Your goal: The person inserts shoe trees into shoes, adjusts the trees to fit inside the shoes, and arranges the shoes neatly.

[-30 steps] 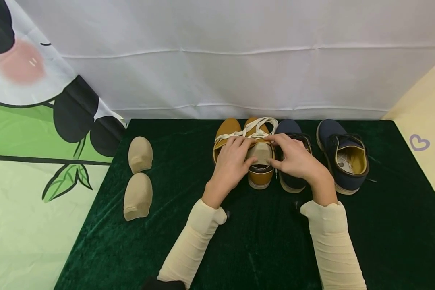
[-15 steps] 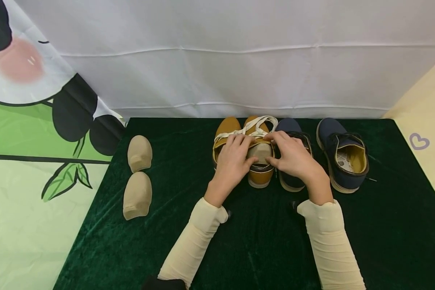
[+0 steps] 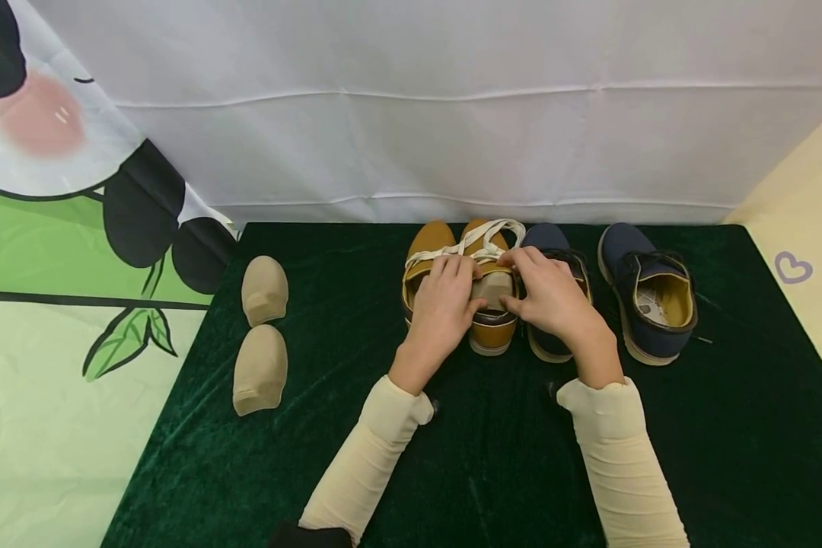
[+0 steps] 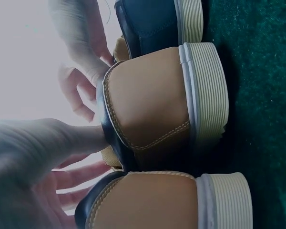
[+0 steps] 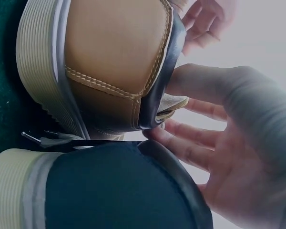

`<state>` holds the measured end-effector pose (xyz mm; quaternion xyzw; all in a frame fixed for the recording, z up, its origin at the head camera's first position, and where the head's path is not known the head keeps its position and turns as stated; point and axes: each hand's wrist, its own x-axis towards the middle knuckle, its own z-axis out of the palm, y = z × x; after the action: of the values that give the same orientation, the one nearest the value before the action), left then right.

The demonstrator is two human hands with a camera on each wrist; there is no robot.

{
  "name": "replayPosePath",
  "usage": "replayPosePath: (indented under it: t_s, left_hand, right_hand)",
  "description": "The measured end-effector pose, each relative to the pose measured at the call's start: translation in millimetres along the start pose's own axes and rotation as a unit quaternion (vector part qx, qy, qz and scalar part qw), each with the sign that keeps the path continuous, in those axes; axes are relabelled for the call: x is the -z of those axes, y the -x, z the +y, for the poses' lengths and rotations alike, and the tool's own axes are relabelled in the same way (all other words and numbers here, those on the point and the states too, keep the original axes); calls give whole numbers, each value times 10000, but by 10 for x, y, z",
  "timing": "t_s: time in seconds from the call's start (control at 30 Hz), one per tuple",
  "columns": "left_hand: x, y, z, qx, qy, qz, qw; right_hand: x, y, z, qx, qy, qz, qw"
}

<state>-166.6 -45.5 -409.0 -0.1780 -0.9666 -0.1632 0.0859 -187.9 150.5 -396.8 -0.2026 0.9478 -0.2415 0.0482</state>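
Observation:
Two tan lace-up shoes stand side by side with their heels toward me. At the opening of the right-hand tan shoe (image 3: 491, 335), my left hand (image 3: 441, 303) and right hand (image 3: 548, 297) grip the collar from either side, thumbs at its edge. In that opening shows a beige piece (image 3: 495, 291), partly covered by my fingers. The left wrist view has my left thumb (image 4: 88, 138) at the dark collar. In the right wrist view, my right thumb (image 5: 195, 81) reaches over the collar and the fingers spread lower, beside a navy shoe (image 5: 109, 191).
The other tan shoe (image 3: 430, 240) and loose white laces (image 3: 500, 227) lie close by. Another navy shoe (image 3: 647, 304) stands at the right. Two beige shoe-shaped inserts (image 3: 260, 373) lie at the left of the green cloth. A white curtain (image 3: 411, 137) hangs behind.
My left hand has shifted slightly right, covering more of the beige piece. My right wrist has drawn a little left. The shoes have stayed in place.

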Motion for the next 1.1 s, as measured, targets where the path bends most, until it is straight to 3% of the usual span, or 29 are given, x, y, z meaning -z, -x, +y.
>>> replayPosePath:
  t_s: [0.43, 1.1]
  left_hand:
    - [44, 15, 31, -232, -374, -37, 9990]
    - [7, 22, 80, -200, -711, -521, 9959]
  right_hand:
    - [-29, -25, -51, -129, 236, 295, 9992]
    - [-204, -83, -65, -148, 510, 929, 9943]
